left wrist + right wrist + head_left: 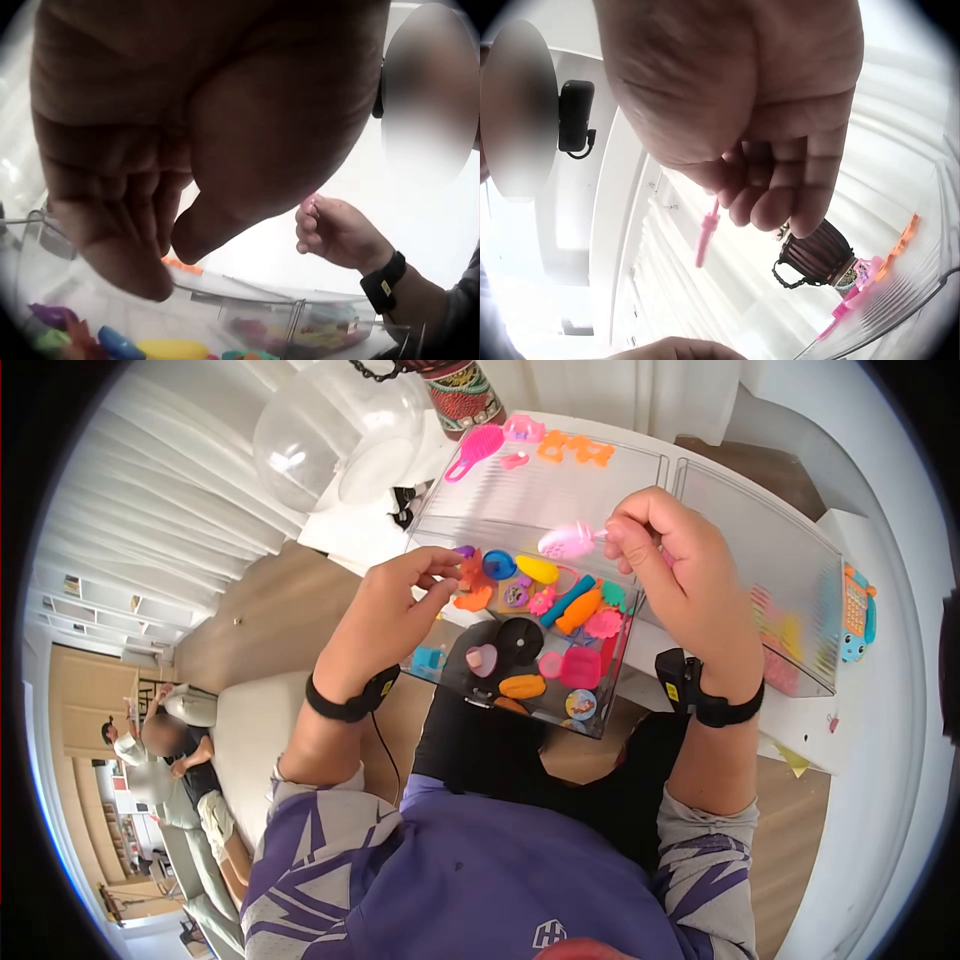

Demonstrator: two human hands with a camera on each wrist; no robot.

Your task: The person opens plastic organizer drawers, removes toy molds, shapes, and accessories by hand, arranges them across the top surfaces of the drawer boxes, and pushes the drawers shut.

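My right hand pinches the thin stem of a pale pink toy between thumb and fingers. Its wide, patterned end points left over the clear bins; from the right wrist view the same pink toy appears edge-on and slim. My left hand hovers at the left side of the toy-filled clear bin, fingers loosely bent, with nothing between them in the left wrist view. Close to its fingertips lie a red-orange toy and an orange piece. Beside these are a blue round toy and a yellow toy.
On the farther clear lid lie a pink hairbrush, a pink crown-like piece and orange pieces. A patterned drum and a transparent dome stand behind. At right are another clear bin and a toy phone.
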